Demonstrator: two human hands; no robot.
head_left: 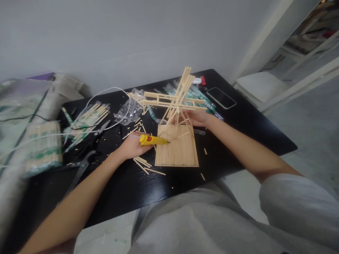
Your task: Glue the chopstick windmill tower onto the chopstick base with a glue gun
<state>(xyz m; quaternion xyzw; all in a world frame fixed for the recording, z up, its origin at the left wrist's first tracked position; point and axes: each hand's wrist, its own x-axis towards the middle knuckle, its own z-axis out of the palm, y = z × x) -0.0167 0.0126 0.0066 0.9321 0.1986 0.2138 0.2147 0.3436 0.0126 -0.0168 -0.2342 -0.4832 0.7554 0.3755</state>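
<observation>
Standing out on the black table (259, 130) is a windmill-like frame of thin wooden sticks (177, 105), the tallest thing there. It sits over the far part of a square stick panel (176, 153), straight ahead of the person, its legs splaying down from the hub. Paired sticks make the arms: one set runs roughly left to right, the other slants up and away. From where I'm standing, the right hand (197, 117) is nearer to it, reaching in behind from the right, so the frame lies to the left of that palm. Those fingers are partly hidden by the sticks, and I can't tell whether they grip or merely touch.

The panel below is pale and tightly ribbed, its sticks running from near edge to far edge. Beside its left edge, the left hand (134, 146) has its fingers wrapped around a yellow glue gun (148, 140). The gun lies crosswise to those ribs, its dark nozzle (168, 142) pointing right, over the panel and on the near side of the frame; whether it touches is unclear. Smallest are the loose cut sticks (142, 162), scattered just beside that hand.
</observation>
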